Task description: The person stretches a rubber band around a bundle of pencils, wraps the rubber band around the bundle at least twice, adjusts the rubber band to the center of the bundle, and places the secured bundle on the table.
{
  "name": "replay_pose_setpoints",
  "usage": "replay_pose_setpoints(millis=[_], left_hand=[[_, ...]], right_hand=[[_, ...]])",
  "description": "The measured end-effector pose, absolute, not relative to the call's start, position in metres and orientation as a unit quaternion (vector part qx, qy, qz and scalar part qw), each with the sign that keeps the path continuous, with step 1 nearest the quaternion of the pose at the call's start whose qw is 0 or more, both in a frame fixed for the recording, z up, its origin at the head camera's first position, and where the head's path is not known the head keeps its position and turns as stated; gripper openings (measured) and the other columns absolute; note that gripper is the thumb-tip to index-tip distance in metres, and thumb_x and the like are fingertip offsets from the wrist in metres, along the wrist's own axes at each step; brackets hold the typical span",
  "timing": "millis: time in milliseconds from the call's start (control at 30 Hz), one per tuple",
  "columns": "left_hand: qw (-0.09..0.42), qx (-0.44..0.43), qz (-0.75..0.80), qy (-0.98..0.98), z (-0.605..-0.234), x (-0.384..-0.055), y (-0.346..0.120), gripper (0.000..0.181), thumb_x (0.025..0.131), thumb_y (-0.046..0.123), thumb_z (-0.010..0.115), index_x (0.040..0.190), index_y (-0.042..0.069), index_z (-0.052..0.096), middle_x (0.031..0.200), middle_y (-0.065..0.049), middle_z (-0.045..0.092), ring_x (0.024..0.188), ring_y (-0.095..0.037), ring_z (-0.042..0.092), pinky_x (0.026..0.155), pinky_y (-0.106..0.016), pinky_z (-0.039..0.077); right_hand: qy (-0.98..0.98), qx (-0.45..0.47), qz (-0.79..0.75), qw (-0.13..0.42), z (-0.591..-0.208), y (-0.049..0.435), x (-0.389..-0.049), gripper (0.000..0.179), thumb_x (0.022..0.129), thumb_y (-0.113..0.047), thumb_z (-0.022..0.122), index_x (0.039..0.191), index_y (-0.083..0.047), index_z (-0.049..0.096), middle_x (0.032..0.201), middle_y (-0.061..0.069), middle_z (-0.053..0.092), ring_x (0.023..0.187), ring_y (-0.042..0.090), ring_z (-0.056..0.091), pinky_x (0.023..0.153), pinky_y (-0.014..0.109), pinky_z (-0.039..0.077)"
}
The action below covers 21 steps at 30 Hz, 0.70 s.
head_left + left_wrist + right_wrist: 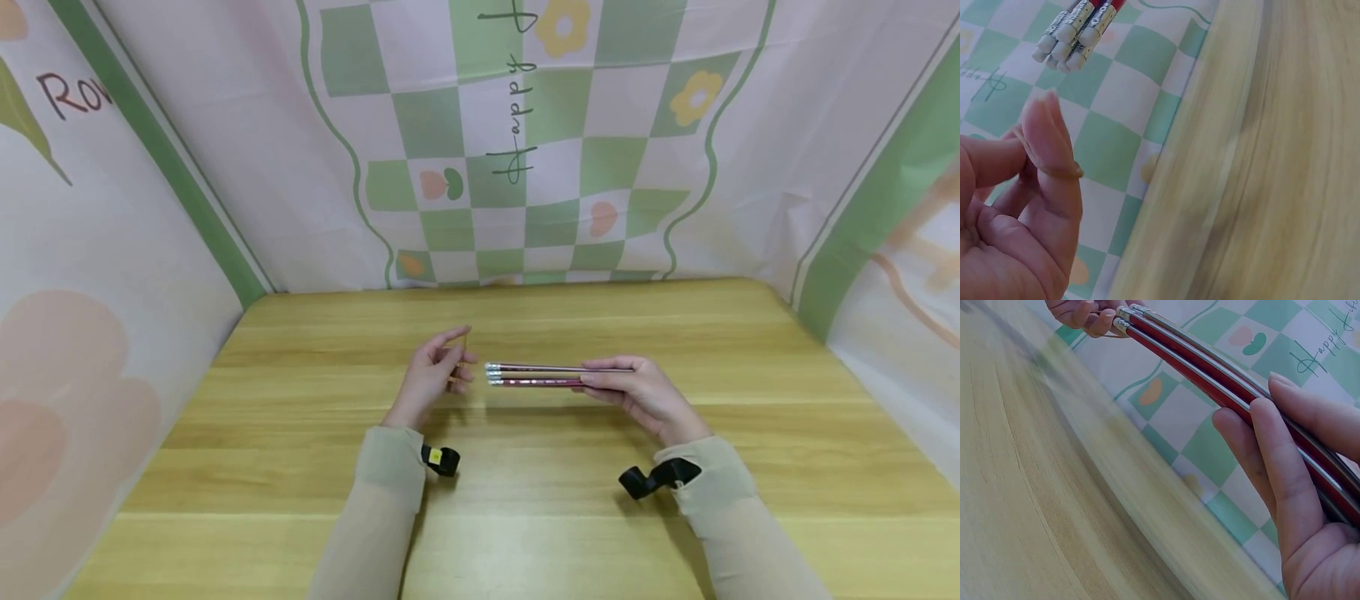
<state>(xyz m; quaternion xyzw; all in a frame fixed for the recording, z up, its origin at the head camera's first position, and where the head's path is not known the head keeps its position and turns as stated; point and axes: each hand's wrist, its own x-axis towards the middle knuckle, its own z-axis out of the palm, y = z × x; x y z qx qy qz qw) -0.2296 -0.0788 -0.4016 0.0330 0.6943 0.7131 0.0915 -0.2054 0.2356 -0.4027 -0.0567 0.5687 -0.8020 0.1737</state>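
Note:
My right hand [651, 398] grips a bundle of several pencils [536, 382], striped red and silver, level above the table. Their white eraser ends [1075, 40] point left toward my left hand [431, 377]. A thin tan rubber band [1063, 173] is looped over the fingers of the left hand and held stretched there, a short gap away from the erasers. In the right wrist view, the fingers and thumb press on the pencils [1191, 365] from both sides, and the far pencil ends are hidden by the palm.
Beneath both hands lies a wood-grain table [525, 517]. A cloth backdrop [555, 108] with green and white checks rises behind its far edge, and printed cloth walls [82, 250] stand on both sides. Each wrist wears a black camera mount [660, 477] over a beige sleeve.

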Motion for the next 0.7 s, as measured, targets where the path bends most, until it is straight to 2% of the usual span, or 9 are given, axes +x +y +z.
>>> replay_pose_setpoints(millis=[100, 200, 367, 567, 700], left_hand=[[0.101, 0.048, 0.715, 0.69, -0.4017, -0.229, -0.0791, 0.043, 0.101, 0.009, 0.055, 0.142, 0.022, 0.054, 0.121, -0.025, 0.065, 0.073, -0.014, 0.069, 0.06, -0.026, 0.058], [0.115, 0.06, 0.725, 0.677, -0.4021, -0.2284, -0.0795, 0.048, 0.098, 0.01, 0.062, 0.143, 0.024, 0.053, 0.128, -0.027, 0.061, 0.081, -0.019, 0.073, 0.068, -0.035, 0.062], [0.161, 0.076, 0.729, 0.661, -0.4018, -0.2271, -0.0799, 0.052, 0.095, 0.018, 0.068, 0.143, 0.029, 0.051, 0.132, -0.023, 0.06, 0.101, -0.031, 0.07, 0.082, -0.052, 0.059], [0.198, 0.101, 0.72, 0.657, -0.4005, -0.2262, -0.0772, 0.055, 0.094, 0.018, 0.069, 0.145, 0.03, 0.049, 0.134, -0.017, 0.059, 0.102, -0.028, 0.068, 0.079, -0.05, 0.06], [0.212, 0.115, 0.717, 0.654, -0.4006, -0.2249, -0.0736, 0.057, 0.094, 0.016, 0.069, 0.145, 0.029, 0.048, 0.134, -0.018, 0.059, 0.105, -0.033, 0.068, 0.078, -0.052, 0.06]], right_hand=[[0.568, -0.058, -0.802, 0.175, -0.403, 0.2361, -0.2058, 0.032, 0.09, 0.015, 0.058, 0.094, -0.01, 0.079, 0.097, 0.011, 0.076, 0.087, 0.019, 0.075, 0.079, 0.023, 0.059], [0.57, -0.059, -0.8, 0.176, -0.4033, 0.2363, -0.2061, 0.032, 0.09, 0.014, 0.058, 0.094, -0.01, 0.079, 0.097, 0.01, 0.076, 0.087, 0.018, 0.075, 0.08, 0.023, 0.059], [0.569, -0.058, -0.801, 0.178, -0.4034, 0.2363, -0.2062, 0.031, 0.091, 0.014, 0.059, 0.094, -0.01, 0.078, 0.098, 0.011, 0.076, 0.087, 0.019, 0.075, 0.08, 0.024, 0.059], [0.568, -0.064, -0.801, 0.176, -0.4035, 0.236, -0.2068, 0.032, 0.091, 0.014, 0.057, 0.095, -0.01, 0.078, 0.098, 0.011, 0.076, 0.088, 0.02, 0.075, 0.08, 0.024, 0.059], [0.567, -0.062, -0.802, 0.178, -0.4033, 0.2355, -0.2071, 0.031, 0.091, 0.014, 0.058, 0.095, -0.009, 0.078, 0.098, 0.011, 0.076, 0.088, 0.02, 0.075, 0.081, 0.024, 0.059]])
